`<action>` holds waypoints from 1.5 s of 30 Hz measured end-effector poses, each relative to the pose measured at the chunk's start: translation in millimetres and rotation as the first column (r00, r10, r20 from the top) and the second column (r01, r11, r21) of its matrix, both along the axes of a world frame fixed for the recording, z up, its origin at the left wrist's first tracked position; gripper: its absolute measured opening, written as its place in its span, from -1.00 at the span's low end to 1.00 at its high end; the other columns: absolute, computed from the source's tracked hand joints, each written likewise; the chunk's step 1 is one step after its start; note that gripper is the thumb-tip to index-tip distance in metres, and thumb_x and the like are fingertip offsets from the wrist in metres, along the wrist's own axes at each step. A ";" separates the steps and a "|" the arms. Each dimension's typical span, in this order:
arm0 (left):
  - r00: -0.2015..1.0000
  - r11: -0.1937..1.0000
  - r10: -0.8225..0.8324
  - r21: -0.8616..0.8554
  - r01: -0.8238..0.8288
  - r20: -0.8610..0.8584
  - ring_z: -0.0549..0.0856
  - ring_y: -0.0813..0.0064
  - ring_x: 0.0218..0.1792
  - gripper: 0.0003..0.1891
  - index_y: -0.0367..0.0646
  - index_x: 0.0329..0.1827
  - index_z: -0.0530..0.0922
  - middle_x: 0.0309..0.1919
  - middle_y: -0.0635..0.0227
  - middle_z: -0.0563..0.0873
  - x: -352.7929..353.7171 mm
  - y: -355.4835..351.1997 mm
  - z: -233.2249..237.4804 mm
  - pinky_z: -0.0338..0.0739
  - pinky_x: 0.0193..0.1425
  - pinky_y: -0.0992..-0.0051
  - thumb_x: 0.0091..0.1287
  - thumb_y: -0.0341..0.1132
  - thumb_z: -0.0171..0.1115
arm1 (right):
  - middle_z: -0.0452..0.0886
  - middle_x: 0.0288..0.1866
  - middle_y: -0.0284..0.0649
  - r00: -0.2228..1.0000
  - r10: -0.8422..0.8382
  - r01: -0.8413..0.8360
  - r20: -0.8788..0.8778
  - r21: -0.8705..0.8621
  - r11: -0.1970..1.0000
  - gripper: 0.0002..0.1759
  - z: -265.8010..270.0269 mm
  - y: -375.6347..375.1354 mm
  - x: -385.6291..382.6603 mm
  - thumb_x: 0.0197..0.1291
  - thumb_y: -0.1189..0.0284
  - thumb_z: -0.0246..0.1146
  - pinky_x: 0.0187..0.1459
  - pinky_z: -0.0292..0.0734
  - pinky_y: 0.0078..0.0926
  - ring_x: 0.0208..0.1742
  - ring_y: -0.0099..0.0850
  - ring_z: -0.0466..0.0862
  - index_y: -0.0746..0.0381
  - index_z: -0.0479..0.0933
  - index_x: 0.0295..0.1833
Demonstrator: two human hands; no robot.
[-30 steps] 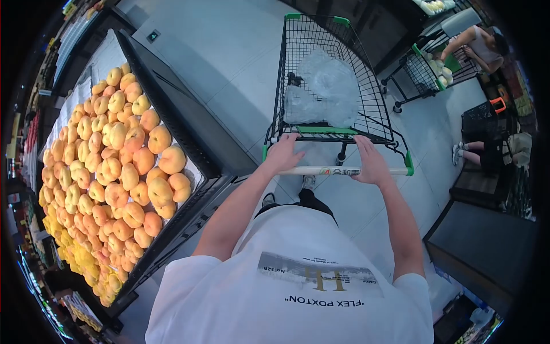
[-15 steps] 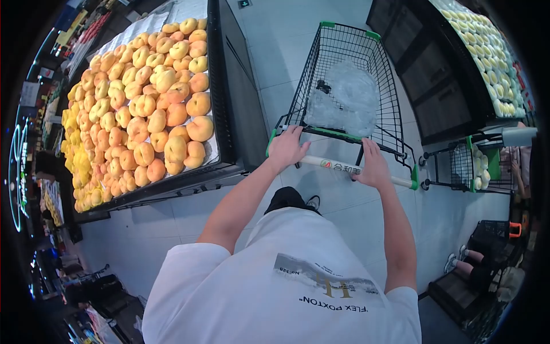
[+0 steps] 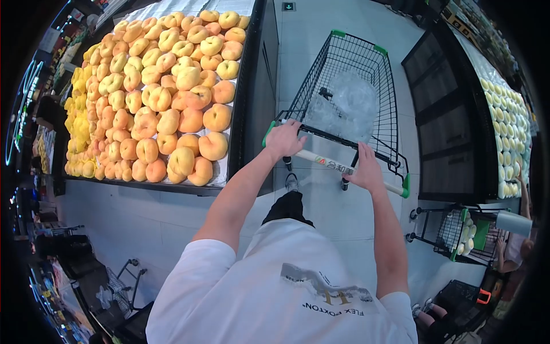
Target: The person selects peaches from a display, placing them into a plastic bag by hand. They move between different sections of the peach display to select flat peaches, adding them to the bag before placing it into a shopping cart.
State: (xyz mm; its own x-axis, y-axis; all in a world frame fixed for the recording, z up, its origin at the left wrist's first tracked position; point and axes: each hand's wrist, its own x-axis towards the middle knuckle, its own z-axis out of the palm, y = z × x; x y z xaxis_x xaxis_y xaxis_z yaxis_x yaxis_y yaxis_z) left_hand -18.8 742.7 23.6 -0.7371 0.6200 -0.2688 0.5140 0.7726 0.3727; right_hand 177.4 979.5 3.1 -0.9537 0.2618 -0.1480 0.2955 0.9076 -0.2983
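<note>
The peach stand [image 3: 166, 97] at ten o'clock is seen nearer and squarer than a second ago, so the shopping cart [image 3: 303, 97] at one o'clock is judged to have been swung alongside it. Black wire with green trim, the cart is loaded with crumpled clear bags [image 3: 346, 106]. Its white handle [image 3: 335, 166] is gripped by the left hand [image 3: 285, 140] and the right hand [image 3: 364, 172], both closed around it.

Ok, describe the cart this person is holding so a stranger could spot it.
Start at the peach display on the left; beside it in the aisle stands a black wire cart with green corners. The left hand and right hand hold its white handle, and it carries only clear plastic bags, unlike the second cart at lower right with pale fruit.
</note>
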 end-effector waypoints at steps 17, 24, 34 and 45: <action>0.997 0.999 0.052 -0.013 -0.051 0.061 0.68 0.08 0.24 -0.37 -0.11 0.45 0.43 0.42 0.25 0.53 -176.0 45.0 -9.0 0.56 0.34 0.16 0.37 -0.01 0.23 | 0.24 0.59 0.06 0.995 0.099 -0.099 -0.015 -0.007 0.995 0.34 -4.3 58.9 -186.1 -0.22 0.02 0.66 0.56 0.28 -0.17 0.64 -0.03 0.20 0.39 0.10 0.59; 0.996 0.997 0.075 -0.001 -0.075 0.038 0.67 0.11 0.26 -0.36 -0.15 0.46 0.43 0.44 0.22 0.52 -221.9 57.9 -12.1 0.53 0.37 0.20 0.38 -0.02 0.21 | 0.22 0.60 0.05 0.991 0.135 -0.135 -0.002 0.022 0.991 0.36 -4.7 75.7 -238.7 -0.20 0.00 0.65 0.58 0.26 -0.19 0.63 -0.02 0.20 0.36 0.06 0.61; 0.993 0.993 0.116 0.011 -0.116 0.027 0.67 0.08 0.25 -0.39 -0.15 0.43 0.46 0.41 0.21 0.55 -279.7 84.1 -8.2 0.54 0.35 0.17 0.37 -0.04 0.21 | 0.34 0.53 0.06 0.975 0.219 -0.202 0.044 -0.246 0.948 0.17 3.7 135.5 -319.4 -0.11 -0.03 0.63 0.47 0.40 -0.19 0.53 -0.05 0.38 0.34 0.27 0.52; 0.973 0.970 0.230 0.075 -0.230 0.007 0.70 0.20 0.21 -0.42 -0.16 0.34 0.53 0.36 0.28 0.60 -341.0 120.6 -13.1 0.58 0.30 0.24 0.27 -0.13 0.32 | 0.44 0.46 0.25 0.978 0.131 -0.112 0.162 -0.120 0.986 -0.15 -119.8 312.4 -568.7 0.05 -0.09 0.50 0.55 0.21 -0.04 0.63 0.11 0.21 0.21 0.56 0.37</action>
